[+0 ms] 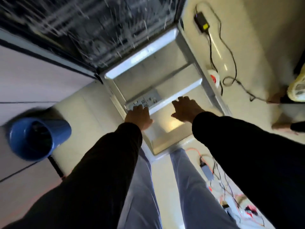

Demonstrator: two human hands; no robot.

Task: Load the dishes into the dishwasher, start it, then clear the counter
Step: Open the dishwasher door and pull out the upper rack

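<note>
At the far left a round blue plastic bin [38, 138] is seen on the pale floor. Next, the left hand [138, 116] is laid flat on the lowered stainless-steel dishwasher door [148, 71], fingers straight and reaching the grey dispenser panel [145, 102]; nothing is held. Above the door, the dark wire rack [82, 30] is blurred, so whether dishes are loaded cannot be told. The right hand [186, 109] is spread open over the door's raised ridge, empty; contact cannot be confirmed. Further right, a black power adapter [202, 22] with its cable is lying on the floor. The step in hand is judged to be the shutting of the door before the start. For that, the door's free edge would need to be gripped from beneath by both hands and swung up until latched.
</note>
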